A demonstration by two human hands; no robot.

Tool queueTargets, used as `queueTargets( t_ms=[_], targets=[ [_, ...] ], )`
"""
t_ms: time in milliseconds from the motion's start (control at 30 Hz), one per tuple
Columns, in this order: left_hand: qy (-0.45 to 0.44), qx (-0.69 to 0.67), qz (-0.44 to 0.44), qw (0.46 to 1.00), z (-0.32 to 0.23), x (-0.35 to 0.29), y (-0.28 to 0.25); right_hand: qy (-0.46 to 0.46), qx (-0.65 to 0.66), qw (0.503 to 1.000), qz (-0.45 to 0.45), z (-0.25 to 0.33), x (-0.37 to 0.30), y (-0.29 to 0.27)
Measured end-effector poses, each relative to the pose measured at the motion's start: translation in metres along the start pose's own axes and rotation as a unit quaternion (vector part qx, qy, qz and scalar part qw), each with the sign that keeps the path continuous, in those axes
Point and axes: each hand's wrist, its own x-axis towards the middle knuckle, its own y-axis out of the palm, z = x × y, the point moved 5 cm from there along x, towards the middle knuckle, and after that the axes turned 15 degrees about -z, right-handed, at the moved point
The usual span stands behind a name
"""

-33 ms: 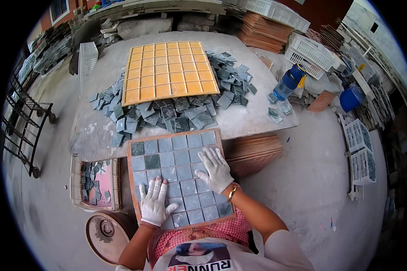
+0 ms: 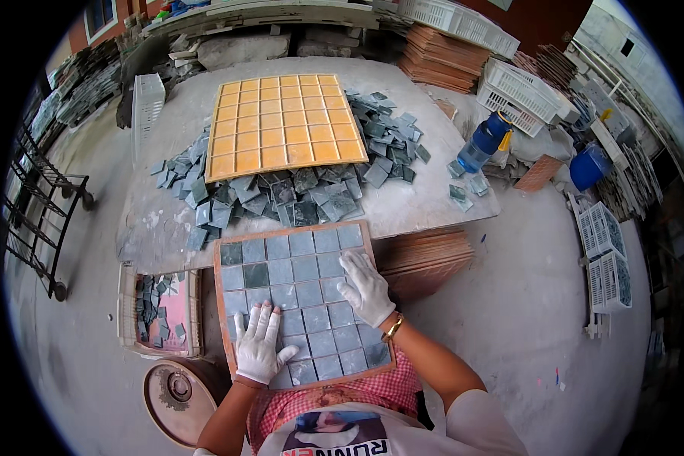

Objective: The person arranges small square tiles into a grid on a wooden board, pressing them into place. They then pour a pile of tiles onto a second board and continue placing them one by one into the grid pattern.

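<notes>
A square tray with a reddish-brown rim [image 2: 219, 302] rests at the table's near edge, in front of my body. Rows of grey-blue square stone tiles [image 2: 305, 267] fill it, a few of them darker green. My left hand [image 2: 257, 351], in a white glove with fingertips showing, lies flat on the lower left tiles with its fingers spread. Over the right-hand columns, my right hand [image 2: 368, 292] is gloved too, its fingers stretched and close together against the tiles. Neither hand grips anything. Some tiles are hidden under both hands.
On the table [image 2: 418, 209], a yellow gridded tray [image 2: 285, 125] lies on heaped loose tiles [image 2: 391, 148]. A blue water bottle [image 2: 479, 144] stands right. Stacked reddish boards [image 2: 425, 258] sit below the table, a tile crate [image 2: 197, 311] and round drum [image 2: 159, 403] left.
My right hand has shifted slightly on the tiles and its fingers have drawn closer together. The left hand stays in nearly the same place.
</notes>
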Motion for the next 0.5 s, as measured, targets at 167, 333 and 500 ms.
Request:
queueTargets(
  t_ms=[167, 333, 500],
  targets=[
    [0.016, -0.01, -0.008, 1.0, 0.007, -0.033, -0.011, 0.135, 0.011, 0.987, -0.082, -0.03, -0.017, -0.059],
    [-0.002, -0.012, 0.005, 1.0, 0.01, -0.048, -0.011, -0.027, -0.154, 0.98, 0.126, 0.029, -0.064, -0.012],
    [-0.008, 0.001, 0.001, 1.0, -0.001, -0.016, 0.001, -0.004, -0.196, 0.978, 0.072, 0.013, -0.021, 0.0]
  ],
)
